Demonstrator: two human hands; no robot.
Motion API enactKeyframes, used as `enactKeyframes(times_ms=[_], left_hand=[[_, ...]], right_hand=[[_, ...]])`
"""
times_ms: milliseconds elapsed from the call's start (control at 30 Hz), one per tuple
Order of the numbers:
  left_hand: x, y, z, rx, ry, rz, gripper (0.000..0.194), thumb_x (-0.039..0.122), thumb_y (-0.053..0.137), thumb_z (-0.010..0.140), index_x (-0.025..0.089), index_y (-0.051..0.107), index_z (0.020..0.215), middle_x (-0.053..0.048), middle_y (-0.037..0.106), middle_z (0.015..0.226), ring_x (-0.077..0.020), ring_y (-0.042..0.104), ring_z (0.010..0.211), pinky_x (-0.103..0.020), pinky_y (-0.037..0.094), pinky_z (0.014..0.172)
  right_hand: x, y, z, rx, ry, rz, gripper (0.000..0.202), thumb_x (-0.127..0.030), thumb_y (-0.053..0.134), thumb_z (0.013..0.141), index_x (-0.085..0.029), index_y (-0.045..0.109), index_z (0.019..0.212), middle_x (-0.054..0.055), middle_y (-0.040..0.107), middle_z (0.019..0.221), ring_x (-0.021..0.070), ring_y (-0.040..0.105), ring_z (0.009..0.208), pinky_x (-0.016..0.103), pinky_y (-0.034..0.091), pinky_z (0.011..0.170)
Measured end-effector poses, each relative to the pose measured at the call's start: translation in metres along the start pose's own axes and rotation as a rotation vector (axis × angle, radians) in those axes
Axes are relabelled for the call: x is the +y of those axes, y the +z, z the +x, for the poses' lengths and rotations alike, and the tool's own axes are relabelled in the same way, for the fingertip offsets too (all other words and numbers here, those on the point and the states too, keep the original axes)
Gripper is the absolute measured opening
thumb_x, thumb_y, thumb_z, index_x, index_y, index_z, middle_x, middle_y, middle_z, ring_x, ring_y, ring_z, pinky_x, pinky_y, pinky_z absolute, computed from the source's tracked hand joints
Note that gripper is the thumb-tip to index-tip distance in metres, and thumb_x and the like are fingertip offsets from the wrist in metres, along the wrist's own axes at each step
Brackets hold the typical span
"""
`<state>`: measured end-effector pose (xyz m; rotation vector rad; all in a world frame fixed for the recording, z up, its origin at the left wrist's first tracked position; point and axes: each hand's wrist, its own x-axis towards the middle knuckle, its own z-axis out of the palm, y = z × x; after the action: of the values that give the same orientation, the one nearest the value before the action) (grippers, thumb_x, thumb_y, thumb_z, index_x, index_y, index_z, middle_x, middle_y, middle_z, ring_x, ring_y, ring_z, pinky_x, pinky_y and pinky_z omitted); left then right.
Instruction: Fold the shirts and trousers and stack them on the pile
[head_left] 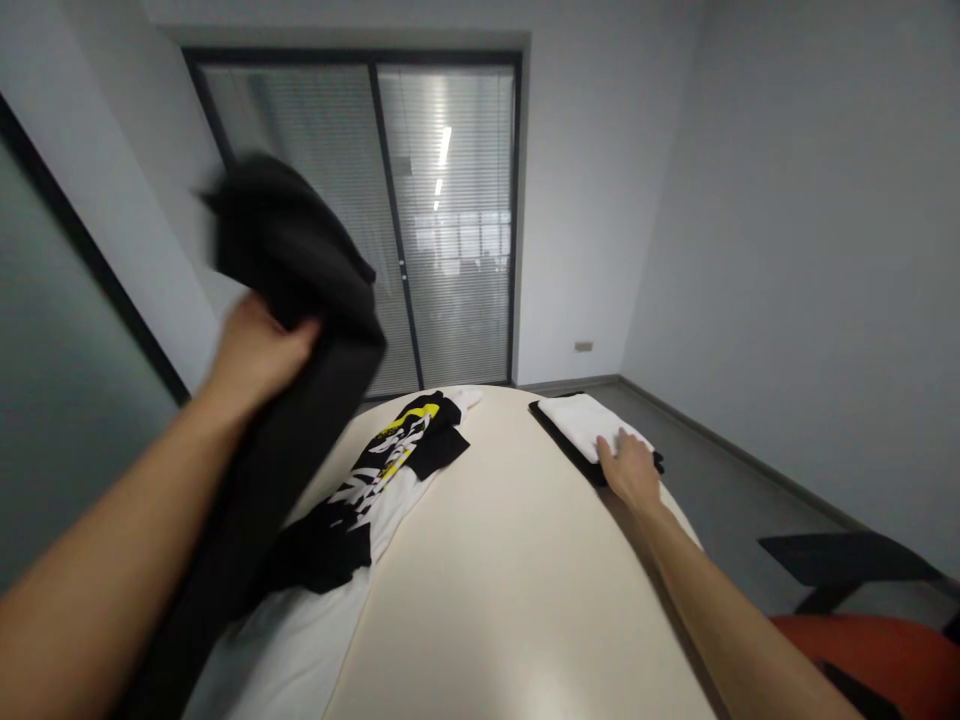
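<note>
My left hand [262, 350] is raised at the left and closed around a long black garment [315, 390]. The garment is blurred, its upper end bunched above my fingers and the rest hanging down past my forearm; I cannot tell its kind. My right hand [630, 470] rests on a white folded garment [589, 420] with its fingers spread. That white piece lies on top of black folded cloth [564, 445] at the table's right edge. Along the left side lies a black T-shirt with a white and yellow print [397, 445], on top of white cloth [300, 645].
A long cream table [480, 580] with a rounded far end stretches ahead. To the right stand an orange chair seat [862, 660] and a black chair part [847, 557]. Beyond the table are a glass door with blinds [457, 300] and white walls.
</note>
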<state>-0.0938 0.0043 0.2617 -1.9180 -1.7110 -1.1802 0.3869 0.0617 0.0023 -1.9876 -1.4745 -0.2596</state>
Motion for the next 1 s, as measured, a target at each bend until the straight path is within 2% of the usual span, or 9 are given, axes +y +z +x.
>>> enactKeyframes(times_ms=[100, 200, 300, 433, 533, 633, 767, 900, 1000], left_hand=[[-0.016, 0.073, -0.04, -0.33, 0.047, 0.097, 0.078, 0.039, 0.065, 0.088, 0.014, 0.031, 0.154, -0.016, 0.044, 0.152, -0.0319, 0.046, 0.136, -0.046, 0.04, 0.111], [-0.037, 0.15, -0.111, -0.664, -0.105, 0.202, 0.098, 0.059, 0.065, 0.083, 0.017, 0.019, 0.159, -0.024, 0.027, 0.159, -0.0421, 0.039, 0.14, -0.055, 0.038, 0.108], [-0.054, 0.19, -0.166, -0.626, -0.121, 0.265, 0.089, 0.064, 0.055, 0.086, 0.022, 0.022, 0.158, -0.023, 0.026, 0.16, -0.0454, 0.031, 0.143, -0.063, 0.031, 0.109], [-0.058, 0.197, -0.183, -0.476, -0.032, 0.189, 0.079, 0.056, 0.053, 0.09, 0.019, 0.029, 0.156, -0.019, 0.028, 0.161, -0.042, 0.027, 0.146, -0.059, 0.029, 0.114], [-0.057, 0.196, -0.181, -0.422, 0.061, 0.058, 0.069, 0.048, 0.049, 0.094, 0.016, 0.034, 0.153, -0.016, 0.034, 0.159, -0.0358, 0.028, 0.147, -0.055, 0.028, 0.117], [-0.055, 0.195, -0.183, -0.385, 0.086, -0.012, 0.061, 0.044, 0.048, 0.096, 0.015, 0.038, 0.149, -0.015, 0.04, 0.155, -0.0338, 0.034, 0.144, -0.056, 0.029, 0.117], [-0.053, 0.19, -0.185, -0.332, 0.129, -0.092, 0.051, 0.041, 0.049, 0.096, 0.019, 0.046, 0.142, -0.013, 0.049, 0.148, -0.0309, 0.043, 0.138, -0.055, 0.033, 0.116], [-0.047, 0.183, -0.182, -0.324, 0.173, -0.167, 0.044, 0.038, 0.051, 0.095, 0.02, 0.051, 0.135, -0.012, 0.055, 0.14, -0.0281, 0.049, 0.131, -0.051, 0.04, 0.112], [-0.042, 0.179, -0.181, -0.339, 0.186, -0.194, 0.039, 0.036, 0.051, 0.095, 0.021, 0.054, 0.131, -0.01, 0.059, 0.134, -0.0275, 0.053, 0.127, -0.051, 0.042, 0.11]], right_hand=[[0.012, 0.013, -0.003, 0.002, -0.004, -0.042, 0.047, -0.039, 0.04, 0.096, -0.008, 0.069, 0.117, 0.022, 0.064, 0.126, 0.0343, 0.052, 0.123, 0.045, 0.039, 0.104], [0.013, 0.012, 0.0, 0.008, 0.027, 0.009, 0.038, -0.037, 0.044, 0.093, -0.014, 0.073, 0.101, 0.018, 0.071, 0.109, 0.0325, 0.06, 0.106, 0.043, 0.045, 0.092], [0.005, 0.0, 0.001, 0.042, -0.033, 0.193, 0.037, -0.039, 0.044, 0.094, -0.015, 0.07, 0.101, 0.014, 0.072, 0.097, 0.0283, 0.064, 0.091, 0.041, 0.048, 0.086], [-0.023, -0.025, -0.022, 0.015, -0.445, 0.498, 0.03, -0.04, 0.046, 0.095, -0.018, 0.067, 0.096, 0.012, 0.071, 0.098, 0.0256, 0.064, 0.094, 0.039, 0.05, 0.086], [-0.044, -0.041, -0.05, -0.169, -0.607, 0.622, 0.022, -0.034, 0.049, 0.096, -0.02, 0.066, 0.094, 0.005, 0.07, 0.081, 0.0178, 0.063, 0.07, 0.029, 0.05, 0.065], [-0.055, -0.047, -0.063, -0.143, -0.593, 0.632, 0.022, -0.033, 0.048, 0.096, -0.021, 0.066, 0.093, 0.004, 0.068, 0.076, 0.0164, 0.061, 0.065, 0.029, 0.05, 0.064], [-0.051, -0.038, -0.053, 0.057, -0.378, 0.353, 0.033, -0.04, 0.051, 0.094, -0.017, 0.065, 0.113, 0.013, 0.07, 0.107, 0.0277, 0.062, 0.101, 0.042, 0.049, 0.089], [-0.043, -0.02, -0.05, -0.084, -0.407, 0.07, 0.042, -0.05, 0.056, 0.091, -0.023, 0.066, 0.121, 0.013, 0.06, 0.134, 0.038, 0.044, 0.13, 0.066, 0.024, 0.108], [-0.049, -0.017, -0.056, -0.236, -0.545, 0.058, 0.028, -0.046, 0.053, 0.094, -0.028, 0.072, 0.105, 0.007, 0.066, 0.127, 0.0354, 0.042, 0.132, 0.066, 0.018, 0.109]])
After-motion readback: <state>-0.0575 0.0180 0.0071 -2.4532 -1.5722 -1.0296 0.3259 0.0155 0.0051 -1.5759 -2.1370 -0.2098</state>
